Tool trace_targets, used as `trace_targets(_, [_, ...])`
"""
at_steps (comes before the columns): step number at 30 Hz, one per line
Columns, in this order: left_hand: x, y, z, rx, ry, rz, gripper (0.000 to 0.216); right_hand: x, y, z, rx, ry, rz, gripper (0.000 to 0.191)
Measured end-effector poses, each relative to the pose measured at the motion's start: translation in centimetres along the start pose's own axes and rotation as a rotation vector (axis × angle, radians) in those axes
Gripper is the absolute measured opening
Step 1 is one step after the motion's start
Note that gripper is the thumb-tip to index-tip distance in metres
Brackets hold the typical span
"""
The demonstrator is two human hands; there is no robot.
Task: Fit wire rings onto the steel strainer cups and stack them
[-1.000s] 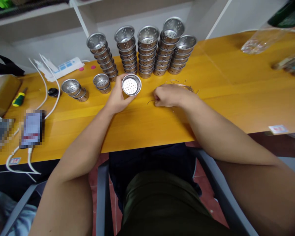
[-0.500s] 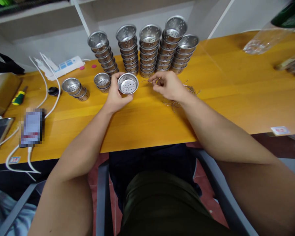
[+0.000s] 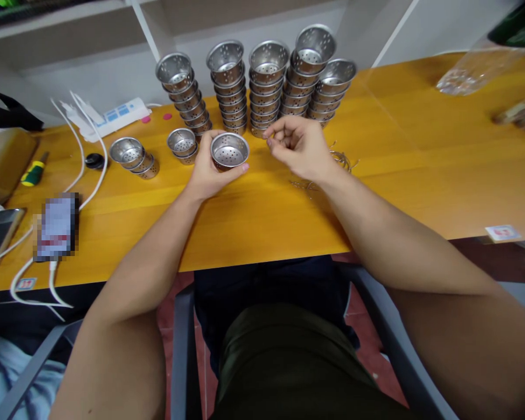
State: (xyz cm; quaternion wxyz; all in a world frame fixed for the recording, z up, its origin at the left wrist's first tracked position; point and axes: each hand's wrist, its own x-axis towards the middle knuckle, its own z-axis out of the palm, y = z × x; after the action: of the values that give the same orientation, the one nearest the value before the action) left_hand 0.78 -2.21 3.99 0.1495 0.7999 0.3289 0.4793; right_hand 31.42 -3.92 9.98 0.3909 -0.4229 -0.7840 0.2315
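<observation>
My left hand (image 3: 207,169) is wrapped round a perforated metal cup (image 3: 230,153), its thumb along the near side and the cup's open top tilted toward me. To the right, apart from the cup, my right hand (image 3: 300,146) is closed in a pinch on a thin wire that barely shows now at the fingertips. Beneath and behind that wrist lies a loose tangle of thin wires (image 3: 343,161) on the table. Left of my left hand stands a short stack of perforated cups (image 3: 182,146).
Several tall stacks of perforated cups (image 3: 269,87) line the back of the yellow table (image 3: 254,233). Another small stack (image 3: 133,157) leans at left, near a black cap (image 3: 95,161), a screwdriver (image 3: 35,172), a phone (image 3: 56,227) and a power strip (image 3: 118,119). A clear bottle (image 3: 468,73) lies at right.
The cup in my left hand has tipped, showing more of its inner wall, and shifted slightly right. My right hand has moved slightly up; the wire at its fingertips shows less.
</observation>
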Motion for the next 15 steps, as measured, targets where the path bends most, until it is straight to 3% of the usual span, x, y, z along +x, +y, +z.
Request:
trace_targets(7, [-0.6, -1.6, 1.3, -0.121, -0.056, -0.039, 0.117, -0.8, -1.4, 1.0, 0.012, 0.057, 0.014, 0.064])
trace_targets(15, [-0.9, -1.3, 1.6, -0.147, -0.066, -0.073, 0.118, -0.4, -1.9, 0.4, -0.028, 0.099, 0.017, 0.070])
